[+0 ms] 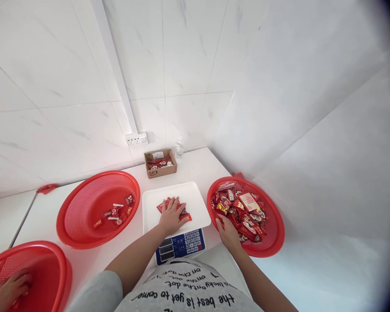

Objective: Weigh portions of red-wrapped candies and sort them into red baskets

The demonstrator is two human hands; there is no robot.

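My left hand (172, 216) lies palm down with its fingers spread, on a small pile of red snack packets (189, 216). These packets rest on the white tray (198, 203) of a digital scale, whose blue keypad (182, 247) faces me. At the near left rim of the right red basket (279, 236) is my right hand (229, 234), fingers curled in against the packets. What those fingers hold, if anything, is hidden. That basket is heaped with red wrapped snack packets (237, 212), and a pale pink packet (248, 202) lies on top.
Another red basket (79, 208) on the left holds a few small packets (116, 211). A co-worker's hand (11, 288) reaches into a third basket (60, 260) at lower left. Behind the scale stand a cardboard box (162, 171) of packets and clear plastic (179, 149), near the wall.
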